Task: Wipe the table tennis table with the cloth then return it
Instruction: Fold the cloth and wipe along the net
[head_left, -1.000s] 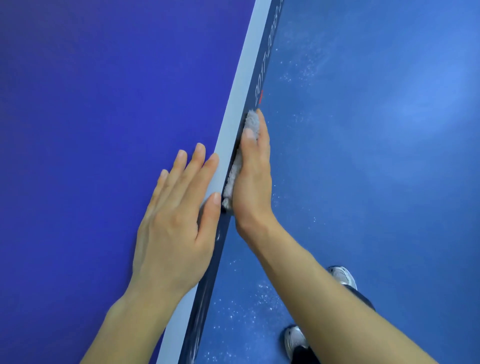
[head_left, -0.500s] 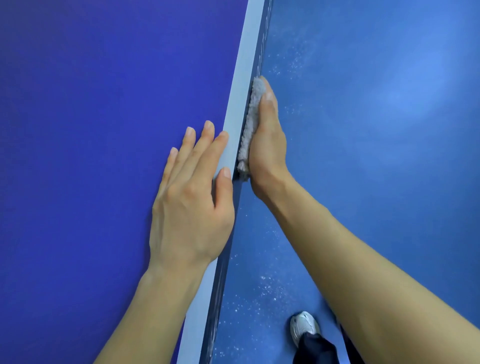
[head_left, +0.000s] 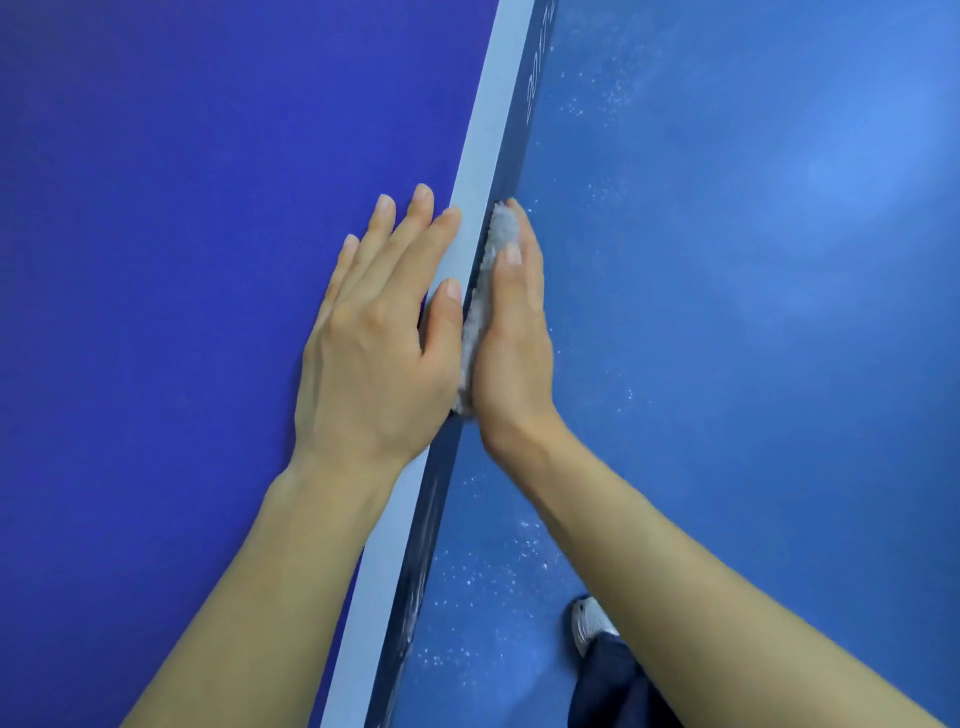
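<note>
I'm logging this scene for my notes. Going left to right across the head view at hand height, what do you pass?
Table top → left hand → cloth → right hand → floor.

The person wears dark navy trousers and a pale grey-white sneaker (forearms bare).
</note>
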